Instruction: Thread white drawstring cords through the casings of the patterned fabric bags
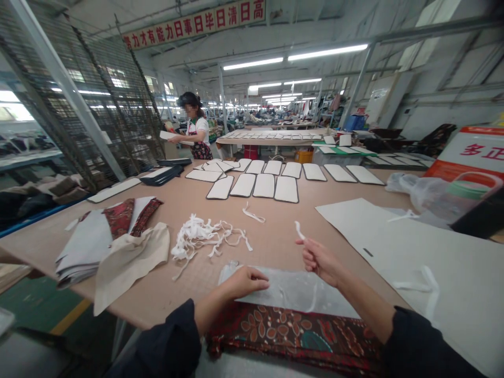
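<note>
My right hand (321,261) is closed around a white fabric strip (298,230), whose end sticks up above the fingers. My left hand (249,282), fingers loosely stretched and thumb apart, rests at a clear plastic bag (291,289) and appears to hold nothing. Directly below both hands lies folded dark red fabric with a leaf pattern (291,333), partly covered by the plastic. A tangled pile of white strips (200,236) is on the table to the left. Farther ahead, a single loose strip (253,214) lies by itself.
Rows of white panels with dark edging (263,185) spread across the table (283,226). Stacked fabric pieces (90,241) and beige cloth (136,257) are at left. A large white sheet (433,252) covers the right side, near a plastic-wrapped container (470,191). A co-worker (197,131) stands beyond.
</note>
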